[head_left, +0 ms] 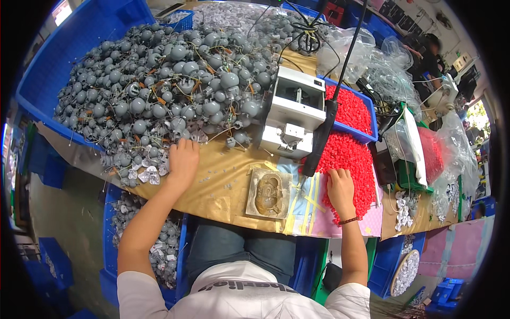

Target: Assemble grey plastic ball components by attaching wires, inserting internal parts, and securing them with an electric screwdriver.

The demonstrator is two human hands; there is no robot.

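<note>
My left hand (182,160) rests palm down at the near edge of a big heap of grey round parts with wires (159,85); whether it grips one is hidden. My right hand (340,189) lies on a spill of small red plastic caps (348,157), fingers curled among them. Between the hands a worn square metal fixture (269,194) sits on the tan-covered bench (223,181). A white benchtop machine (294,111) stands just beyond it.
A blue bin (366,114) holds more red caps behind the right hand. Blue crates (48,69) edge the grey heap; another crate of grey parts (119,223) sits below the bench at left. Clear plastic bags (372,64) and a black cable (324,133) lie at right. Another person (430,53) works at far right.
</note>
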